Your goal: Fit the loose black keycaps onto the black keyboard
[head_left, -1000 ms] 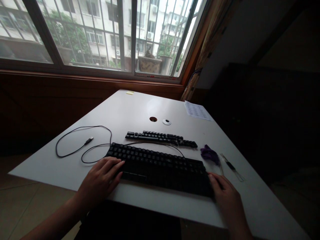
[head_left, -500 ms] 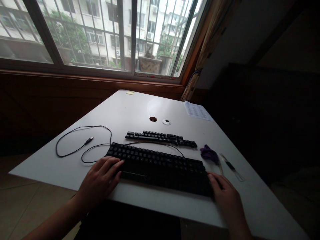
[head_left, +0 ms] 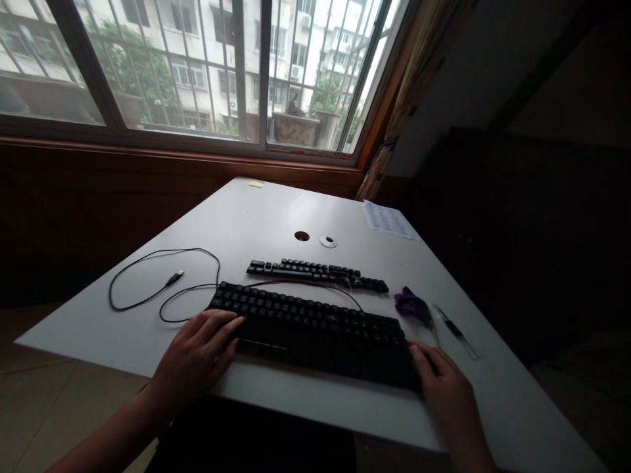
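A black keyboard (head_left: 315, 341) lies near the front edge of the white table, its upper rows still carrying keys and its lower part dark and largely without them. My left hand (head_left: 202, 348) grips its left end, fingers over the top and thumb along the near side. At the right end, my right hand (head_left: 441, 378) holds the edge between thumb and fingers; some of its fingertips are hidden. Just behind the keyboard, loose black keycaps (head_left: 305, 269) are laid out in rows. The keyboard's cable (head_left: 118, 269) loops to the left and ends in a USB plug (head_left: 175, 278).
Right of the keyboard lie a purple cloth (head_left: 411, 304) and a thin tool with a dark handle and wire loop (head_left: 456, 330). Farther back are a round hole (head_left: 302, 236), a white ring-shaped cover (head_left: 328, 242), printed paper (head_left: 388, 220) and yellow slips (head_left: 256, 184).
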A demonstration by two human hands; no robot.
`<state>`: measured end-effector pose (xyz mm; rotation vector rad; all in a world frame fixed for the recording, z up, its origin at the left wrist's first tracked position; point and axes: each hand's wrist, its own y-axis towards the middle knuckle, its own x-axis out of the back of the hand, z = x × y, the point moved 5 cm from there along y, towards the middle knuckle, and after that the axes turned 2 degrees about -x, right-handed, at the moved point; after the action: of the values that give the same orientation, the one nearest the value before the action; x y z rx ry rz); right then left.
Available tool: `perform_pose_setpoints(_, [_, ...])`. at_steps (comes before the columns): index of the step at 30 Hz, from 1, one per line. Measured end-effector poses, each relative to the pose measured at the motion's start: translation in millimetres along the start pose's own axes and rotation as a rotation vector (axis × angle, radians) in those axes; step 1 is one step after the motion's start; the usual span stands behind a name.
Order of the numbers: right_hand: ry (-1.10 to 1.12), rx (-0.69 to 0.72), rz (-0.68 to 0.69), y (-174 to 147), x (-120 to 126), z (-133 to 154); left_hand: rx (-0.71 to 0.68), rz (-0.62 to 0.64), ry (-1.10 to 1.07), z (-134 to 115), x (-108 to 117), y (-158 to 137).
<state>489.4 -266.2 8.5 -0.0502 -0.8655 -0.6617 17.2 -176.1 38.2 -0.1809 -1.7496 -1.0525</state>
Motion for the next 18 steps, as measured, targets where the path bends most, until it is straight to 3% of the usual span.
perform_pose_setpoints(12, [0.004, -0.041, 0.011, 0.5, -0.3, -4.9, -0.034, -0.005, 0.01, 2.9, -2.2, 2.7])
perform_pose_setpoints(18, [0.022, -0.043, 0.016, 0.5, -0.7, -3.5, 0.014, -0.018, -0.056, 6.0, -0.6, 0.5])
